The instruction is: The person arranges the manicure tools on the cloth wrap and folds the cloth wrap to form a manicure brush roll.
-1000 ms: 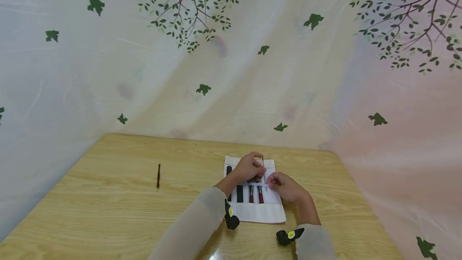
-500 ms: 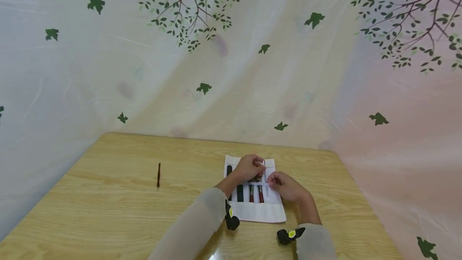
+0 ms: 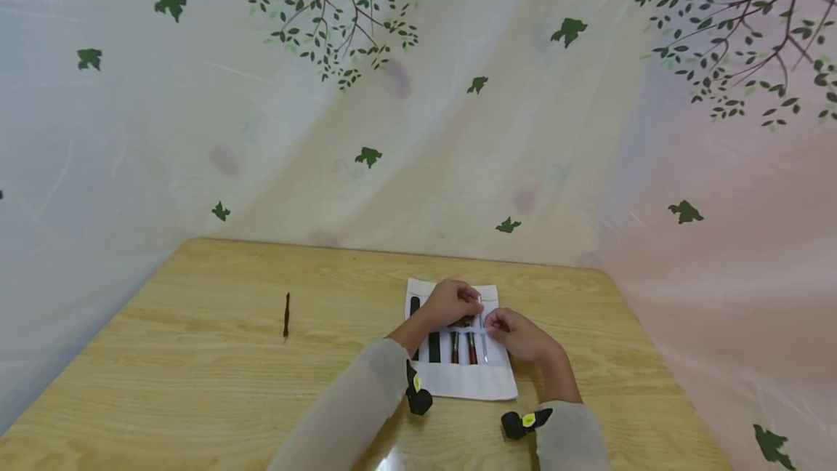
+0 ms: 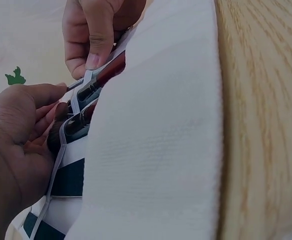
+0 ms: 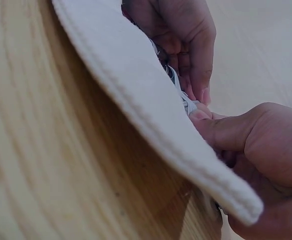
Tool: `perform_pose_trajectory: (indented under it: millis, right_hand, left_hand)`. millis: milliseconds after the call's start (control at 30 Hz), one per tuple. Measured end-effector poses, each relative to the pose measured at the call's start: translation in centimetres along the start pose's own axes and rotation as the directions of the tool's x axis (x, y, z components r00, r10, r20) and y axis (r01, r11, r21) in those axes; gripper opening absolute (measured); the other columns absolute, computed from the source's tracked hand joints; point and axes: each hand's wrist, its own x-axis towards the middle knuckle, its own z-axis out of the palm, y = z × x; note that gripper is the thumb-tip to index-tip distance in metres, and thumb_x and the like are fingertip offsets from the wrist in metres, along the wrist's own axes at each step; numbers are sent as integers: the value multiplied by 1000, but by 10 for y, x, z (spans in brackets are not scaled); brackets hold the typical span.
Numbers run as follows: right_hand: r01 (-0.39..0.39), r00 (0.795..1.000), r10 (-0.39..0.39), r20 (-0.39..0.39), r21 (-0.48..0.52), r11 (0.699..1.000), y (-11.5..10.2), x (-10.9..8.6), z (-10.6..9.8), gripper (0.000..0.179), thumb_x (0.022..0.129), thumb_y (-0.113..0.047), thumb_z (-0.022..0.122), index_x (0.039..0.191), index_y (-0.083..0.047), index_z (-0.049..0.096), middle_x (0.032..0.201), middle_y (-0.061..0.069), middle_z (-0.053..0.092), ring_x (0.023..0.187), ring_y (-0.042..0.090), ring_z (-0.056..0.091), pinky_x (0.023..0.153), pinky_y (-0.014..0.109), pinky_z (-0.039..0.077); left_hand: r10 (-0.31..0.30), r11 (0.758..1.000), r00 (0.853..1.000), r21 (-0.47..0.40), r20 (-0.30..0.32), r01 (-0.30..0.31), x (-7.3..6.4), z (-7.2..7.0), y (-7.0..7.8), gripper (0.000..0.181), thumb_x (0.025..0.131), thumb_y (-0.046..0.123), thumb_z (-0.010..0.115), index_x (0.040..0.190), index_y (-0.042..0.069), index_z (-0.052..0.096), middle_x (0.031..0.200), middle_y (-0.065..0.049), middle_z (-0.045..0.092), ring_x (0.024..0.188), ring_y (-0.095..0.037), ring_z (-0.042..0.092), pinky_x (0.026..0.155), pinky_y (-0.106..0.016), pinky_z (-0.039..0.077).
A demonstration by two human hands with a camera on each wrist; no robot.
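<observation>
A white cloth tool roll (image 3: 458, 382) lies spread on the table, with an elastic band (image 4: 61, 142) across it. My left hand (image 3: 453, 302) pinches a slim silver rod-like tool (image 3: 484, 346) near its upper end. The rod passes under the band, its lower part running toward the roll's bottom pocket. My right hand (image 3: 521, 334) pinches the band between thumb and fingers at the roll's right side, as the right wrist view shows close up. Two brushes with dark red handles (image 4: 112, 70) sit under the band beside the rod. The rod's kind is unclear.
Black flat items (image 3: 434, 347) fill the left slots of the roll. Farther left on the wooden table (image 3: 196, 376) lies a dark brown slender tool (image 3: 286, 316) with a thin tip. A cloth backdrop with printed leaves (image 3: 369, 157) hangs behind the table's far edge.
The slim rod has slid down under the band, toward the bottom pocket, and less of it sticks out above my left fingers. My right hand has stayed at the band.
</observation>
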Motion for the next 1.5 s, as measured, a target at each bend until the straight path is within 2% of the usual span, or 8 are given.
perform_pose_trajectory:
  millis: [233, 667, 933, 1300, 1500]
  right_hand:
    - [45, 999, -45, 9, -2, 999, 3, 1, -1, 5, 105, -4, 54, 103, -4, 59, 96, 5, 56, 92, 19, 51, 81, 33, 41]
    - [74, 997, -74, 18, 22, 997, 2, 0, -2, 5, 105, -4, 53, 104, -2, 57, 95, 5, 54, 91, 18, 50, 79, 29, 41]
    - [116, 993, -117, 22, 58, 992, 1, -2, -4, 7, 106, -5, 53, 104, 0, 57, 94, 6, 53, 89, 20, 48, 76, 28, 39]
    - [81, 997, -81, 9, 30, 996, 2, -2, -5, 7, 105, -3, 53, 103, -3, 60, 94, 4, 56, 91, 19, 51, 79, 30, 42]
    - [83, 996, -83, -26, -19, 996, -3, -5, -10, 9, 101, -1, 59, 102, -5, 66, 95, 5, 62, 90, 19, 55, 80, 33, 45]
  left_hand:
    - [12, 1000, 1000, 24, 25, -12, 0, -2, 0, 20, 90, 19, 80, 106, 7, 77, 84, 3, 69, 75, -8, 61, 67, -22, 49]
    - [36, 998, 999, 50, 2, -36, 0, 2, -3, 11, 95, 18, 75, 99, 11, 82, 82, 4, 73, 72, -6, 61, 65, -22, 49]
    - [85, 986, 995, 142, 43, -90, 3, 3, -1, 10, 94, 16, 74, 95, 10, 82, 78, 7, 71, 67, -4, 58, 60, -20, 46]
    - [80, 982, 988, 160, 134, -102, 2, -1, 0, 11, 95, 18, 74, 95, 11, 81, 79, 8, 72, 67, -5, 59, 60, -21, 46]
    - [79, 970, 984, 215, 159, -112, 3, 0, -1, 9, 95, 17, 74, 95, 12, 81, 80, 9, 71, 69, -4, 58, 62, -20, 47]
